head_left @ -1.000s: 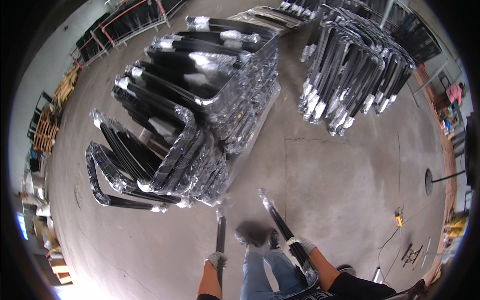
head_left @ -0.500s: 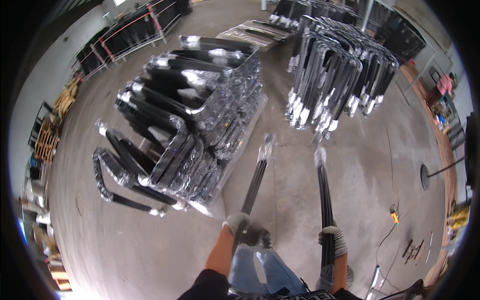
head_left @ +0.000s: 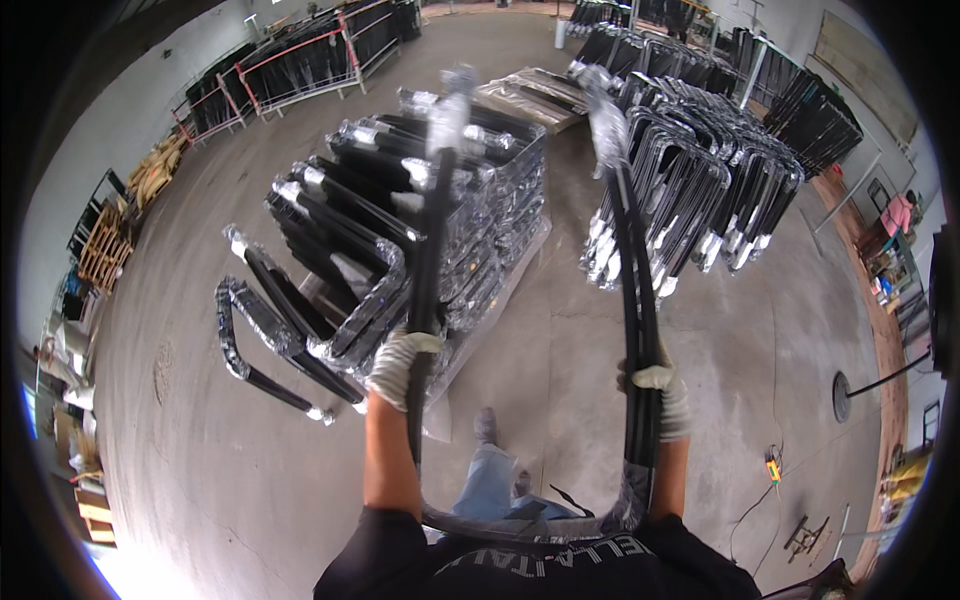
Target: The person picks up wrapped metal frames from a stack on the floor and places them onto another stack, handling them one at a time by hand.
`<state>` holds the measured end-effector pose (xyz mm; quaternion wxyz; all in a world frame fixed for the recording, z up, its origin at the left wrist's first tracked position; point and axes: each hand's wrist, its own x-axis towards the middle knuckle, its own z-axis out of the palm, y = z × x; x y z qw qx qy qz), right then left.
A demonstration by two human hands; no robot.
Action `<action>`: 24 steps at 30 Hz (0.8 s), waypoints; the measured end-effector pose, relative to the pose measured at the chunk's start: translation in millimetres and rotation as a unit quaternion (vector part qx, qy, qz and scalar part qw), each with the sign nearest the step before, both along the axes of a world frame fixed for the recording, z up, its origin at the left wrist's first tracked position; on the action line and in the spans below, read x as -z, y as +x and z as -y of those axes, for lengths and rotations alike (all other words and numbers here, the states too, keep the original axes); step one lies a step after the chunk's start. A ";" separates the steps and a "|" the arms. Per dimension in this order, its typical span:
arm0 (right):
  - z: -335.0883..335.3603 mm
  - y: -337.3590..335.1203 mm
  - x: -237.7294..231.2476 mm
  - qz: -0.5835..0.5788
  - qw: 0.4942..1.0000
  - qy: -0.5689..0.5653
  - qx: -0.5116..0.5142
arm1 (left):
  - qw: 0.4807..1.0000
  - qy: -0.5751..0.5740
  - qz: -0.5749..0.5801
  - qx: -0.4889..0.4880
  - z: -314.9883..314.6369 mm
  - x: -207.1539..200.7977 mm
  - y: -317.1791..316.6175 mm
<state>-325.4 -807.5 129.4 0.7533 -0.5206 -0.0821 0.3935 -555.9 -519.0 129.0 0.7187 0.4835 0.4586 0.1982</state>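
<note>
I hold a U-shaped bundle of black tubes (head_left: 636, 300) by its two long legs. Its bend lies against my body, and the leg tips in clear plastic film point away from me. My gloved left hand (head_left: 398, 370) is closed round the left leg. Round the right leg, my gloved right hand (head_left: 664, 396) is closed too. Beyond the left leg lies a stack of similar film-wrapped black frames (head_left: 490, 235), partly hidden behind it. Two loose bent tubes (head_left: 265, 395) rest on the floor at its near left side.
More upright U-shaped frames (head_left: 690, 150) stand at the far right. A red and white rack (head_left: 297, 65) holds black pieces at the far left. On the right are a round-based stand (head_left: 842, 397), a yellow-orange device (head_left: 773, 468) with a cable, and a person (head_left: 897, 215) by the wall.
Both hands have come up and forward with the tube bundle, whose tips now stand higher in view. Its bend has come into sight at my waist. My feet have shifted.
</note>
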 end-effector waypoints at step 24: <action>-385.2 390.2 19.6 0.049 0.970 0.106 -0.212 | 0.978 0.027 0.064 -0.195 -282.4 20.9 298.7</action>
